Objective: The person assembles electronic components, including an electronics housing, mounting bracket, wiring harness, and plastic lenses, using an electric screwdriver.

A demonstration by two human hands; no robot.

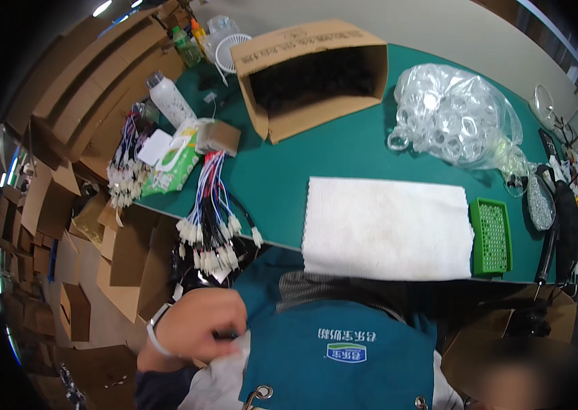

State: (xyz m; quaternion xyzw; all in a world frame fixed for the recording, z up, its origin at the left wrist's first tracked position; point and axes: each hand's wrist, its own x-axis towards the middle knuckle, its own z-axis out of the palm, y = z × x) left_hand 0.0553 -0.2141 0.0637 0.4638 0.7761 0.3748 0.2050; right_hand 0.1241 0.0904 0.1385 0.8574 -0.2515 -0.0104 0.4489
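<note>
My left hand (200, 324), with a light band at its wrist, is in front of me at the left edge of my teal apron (343, 328). Its fingers are curled closed against pale cloth (224, 379); a small dark spot shows between them, and what they hold cannot be made out. A bundle of cables with white connectors (214, 232) hangs over the table edge just beyond that hand. At the lower right a skin-toned patch, probably my right hand (511, 388), is too blurred to show any fingers.
On the green table (275, 178) lie a white towel (388, 229), a green perforated tray (491, 236) and a bag of clear round pieces (456, 119). An open carton (316, 113) holds dark items. Wet wipes (173, 160) and a white bottle (168, 99) stand left.
</note>
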